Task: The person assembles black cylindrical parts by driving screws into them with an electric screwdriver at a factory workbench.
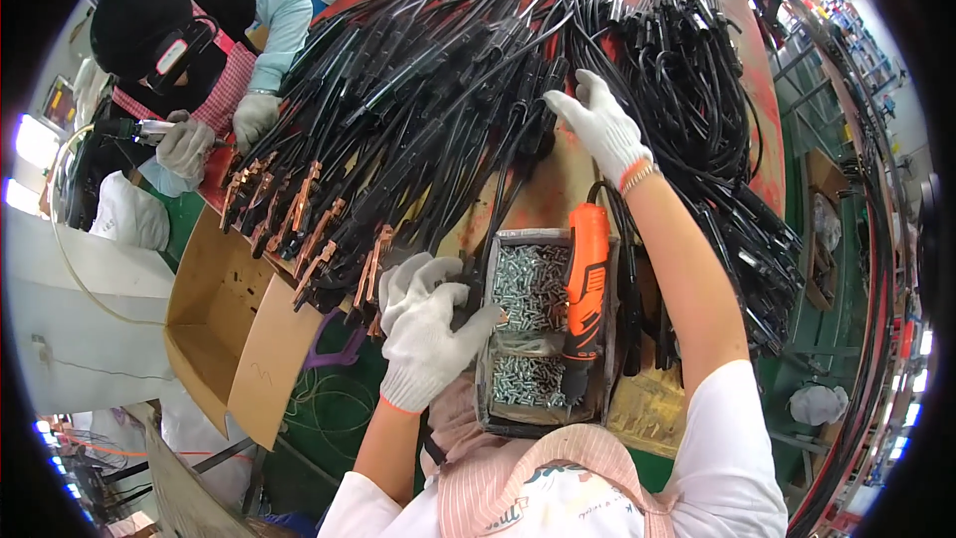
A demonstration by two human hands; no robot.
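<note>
My left hand (426, 331), in a white knit glove, is beside the left wall of a grey tray (485, 384). Its fingers are loosely bent and apart, with the thumb at the tray's rim; I see nothing in them. Copper-jawed clamps (373, 264) on black cables lie just left of it. My right hand (604, 130), gloved too, reaches over the pile of black cables (528, 90) with thumb and fingers spread and nothing visible in it. The tray holds small silvery screws (528, 284) in two compartments. An orange-and-black power tool (588, 269) lies along its right side.
Across the table's left corner a co-worker's gloved hands (186, 147) hold a tool with a hose, near more copper clamps (249, 184). An open cardboard box (214, 289) stands below the table edge. More black cables (737, 229) hang at the right. Under the tray is a yellowish board (652, 413).
</note>
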